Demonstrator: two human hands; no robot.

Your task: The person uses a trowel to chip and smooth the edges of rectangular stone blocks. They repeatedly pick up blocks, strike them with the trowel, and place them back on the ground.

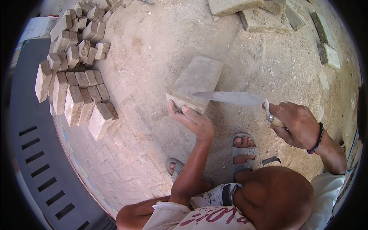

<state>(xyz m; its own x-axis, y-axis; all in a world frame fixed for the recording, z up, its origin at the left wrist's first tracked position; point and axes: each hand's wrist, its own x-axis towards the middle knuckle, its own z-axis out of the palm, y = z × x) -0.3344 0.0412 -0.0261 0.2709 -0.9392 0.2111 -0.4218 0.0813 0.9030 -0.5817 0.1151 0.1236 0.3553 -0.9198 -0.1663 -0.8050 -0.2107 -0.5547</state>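
Observation:
My left hand grips the near end of a greyish concrete paving block, thumb on the near face and fingers partly underneath. The block is dusty, and I cannot tell whether its far end rests on the ground. In my right hand is a pointing trowel, the fingers closed round its light handle. Its long metal blade points left, with the tip over the near right part of the block's upper face. Whether the blade touches the block is unclear.
Stacked paving blocks stand at the left beside a dark slotted panel. Larger slabs lie at the far right, near two separate blocks. Sandy ground surrounds my sandalled feet.

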